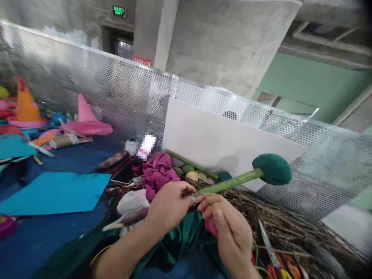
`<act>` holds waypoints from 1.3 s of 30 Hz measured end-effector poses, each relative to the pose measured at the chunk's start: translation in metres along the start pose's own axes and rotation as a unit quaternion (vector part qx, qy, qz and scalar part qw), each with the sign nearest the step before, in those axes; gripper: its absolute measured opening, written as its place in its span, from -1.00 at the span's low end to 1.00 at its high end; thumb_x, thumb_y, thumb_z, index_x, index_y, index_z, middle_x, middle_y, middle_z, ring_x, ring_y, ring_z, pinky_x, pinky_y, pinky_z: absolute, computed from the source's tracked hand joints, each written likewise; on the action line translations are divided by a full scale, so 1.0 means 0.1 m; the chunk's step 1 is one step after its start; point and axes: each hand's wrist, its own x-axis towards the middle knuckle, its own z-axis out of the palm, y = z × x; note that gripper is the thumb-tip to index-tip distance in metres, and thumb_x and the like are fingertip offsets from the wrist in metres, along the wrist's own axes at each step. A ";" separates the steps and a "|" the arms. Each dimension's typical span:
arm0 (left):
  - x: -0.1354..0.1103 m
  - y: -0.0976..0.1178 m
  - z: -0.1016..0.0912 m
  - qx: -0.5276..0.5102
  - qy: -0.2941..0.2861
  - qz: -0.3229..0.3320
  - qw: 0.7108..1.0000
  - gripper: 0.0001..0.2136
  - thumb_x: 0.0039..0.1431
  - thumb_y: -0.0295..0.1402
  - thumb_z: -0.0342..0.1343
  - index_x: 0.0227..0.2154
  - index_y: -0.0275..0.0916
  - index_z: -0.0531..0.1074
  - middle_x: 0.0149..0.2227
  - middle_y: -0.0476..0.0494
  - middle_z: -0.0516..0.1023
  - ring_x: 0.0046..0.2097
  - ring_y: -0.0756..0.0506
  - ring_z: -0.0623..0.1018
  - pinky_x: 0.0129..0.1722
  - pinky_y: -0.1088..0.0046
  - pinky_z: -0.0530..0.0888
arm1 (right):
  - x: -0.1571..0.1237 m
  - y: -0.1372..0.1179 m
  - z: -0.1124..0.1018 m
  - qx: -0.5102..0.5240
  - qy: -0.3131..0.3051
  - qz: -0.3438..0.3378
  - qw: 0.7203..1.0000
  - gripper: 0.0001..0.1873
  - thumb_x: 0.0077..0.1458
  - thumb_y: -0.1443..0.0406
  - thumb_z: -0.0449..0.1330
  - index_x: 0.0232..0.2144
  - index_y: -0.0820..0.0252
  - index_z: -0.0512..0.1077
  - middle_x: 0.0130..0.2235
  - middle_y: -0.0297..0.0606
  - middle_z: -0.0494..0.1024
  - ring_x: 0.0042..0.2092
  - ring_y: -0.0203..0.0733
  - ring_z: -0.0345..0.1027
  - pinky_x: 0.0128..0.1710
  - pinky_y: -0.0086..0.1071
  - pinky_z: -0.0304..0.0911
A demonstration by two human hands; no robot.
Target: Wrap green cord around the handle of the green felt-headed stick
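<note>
My left hand (170,207) pinches the near end of a green wrapped stem (229,184) that points up and right and ends in a dark green round head (273,168). My right hand (229,228) is closed close beside it, its fingertips meeting the same end of the stem, with a pink piece (210,226) under its fingers. Dark green fabric (180,240) lies crumpled just beneath both hands. A magenta fabric wad (158,172) sits just beyond my left hand.
A bundle of thin brown twigs (285,228) spreads to the right with scissors (269,244) on it. A white board (215,139) leans on a perforated metal screen (116,89). A phone (124,174), a blue sheet (55,192) and pink and orange felt cones (84,114) lie left.
</note>
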 end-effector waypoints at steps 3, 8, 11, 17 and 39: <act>-0.05 0.07 0.01 0.050 -0.002 -0.002 0.999 -0.79 0.04 -0.32 0.13 -0.26 -0.14 0.58 -0.26 -0.06 0.65 -0.21 -0.15 0.57 -0.28 0.45 0.38 | 0.03 0.04 -0.10 -0.023 0.017 0.014 0.999 -0.69 0.30 0.43 -0.06 -0.38 0.14 0.43 -0.26 -0.27 0.52 -0.11 -0.20 0.41 -0.08 -0.34 0.28; -0.14 0.15 0.05 0.148 0.001 0.024 0.989 -0.86 0.11 -0.26 0.11 -0.32 -0.04 0.57 -0.35 0.02 0.64 -0.29 -0.14 0.57 -0.42 0.45 0.27 | 0.07 0.09 -0.17 -0.022 0.024 0.023 0.999 -0.71 0.29 0.42 -0.02 -0.36 0.13 0.47 -0.27 -0.27 0.54 -0.11 -0.19 0.43 -0.10 -0.34 0.31; -0.17 0.16 0.08 0.217 0.005 0.055 0.975 -0.87 0.15 -0.29 0.09 -0.37 -0.09 0.54 -0.41 0.00 0.62 -0.37 -0.12 0.56 -0.47 0.44 0.19 | 0.09 0.11 -0.17 -0.014 0.011 0.033 0.999 -0.72 0.28 0.40 0.00 -0.36 0.14 0.49 -0.27 -0.25 0.55 -0.12 -0.19 0.43 -0.10 -0.34 0.32; -0.18 0.14 0.16 0.332 0.015 0.126 0.935 -0.89 0.14 -0.40 0.07 -0.44 -0.16 0.49 -0.43 -0.06 0.62 -0.34 -0.21 0.59 -0.45 0.38 0.23 | 0.12 0.15 -0.21 -0.045 0.005 0.088 0.995 -0.71 0.27 0.32 0.04 -0.40 0.16 0.53 -0.26 -0.22 0.56 -0.18 -0.21 0.45 -0.19 -0.39 0.33; -0.10 -0.03 0.15 0.339 0.084 0.371 0.861 -0.81 0.15 -0.50 0.05 -0.26 -0.15 0.53 -0.38 0.01 0.63 -0.38 -0.12 0.58 -0.45 0.36 0.38 | 0.18 0.13 -0.48 0.071 0.037 0.294 0.952 -0.62 0.18 0.16 0.15 -0.60 0.21 0.48 -0.20 -0.20 0.57 -0.37 -0.31 0.40 -0.47 -0.48 0.25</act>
